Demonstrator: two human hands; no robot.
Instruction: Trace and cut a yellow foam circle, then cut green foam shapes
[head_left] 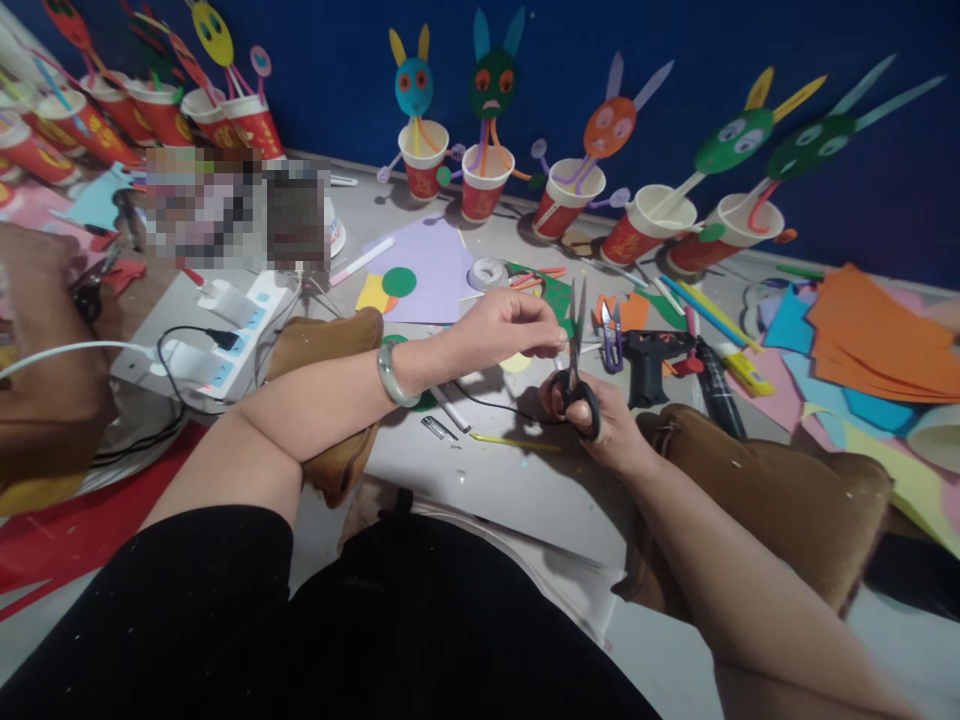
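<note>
My right hand grips a pair of scissors by its black handles, blades pointing up and slightly apart. My left hand, with a bangle on the wrist, is closed in a pinch right beside the blades. Something small may be between its fingertips, but I cannot make it out; green paper lies behind it. To the right of the scissors are purple-handled thread snips and a black glue gun. Below the hands lie a nail clipper and a thin yellow strip.
Several paper cups with paper-headed figures stand along the blue wall. A tape roll rests by purple paper. Orange sheets are at right. A power strip with cords and another person's arm are at left.
</note>
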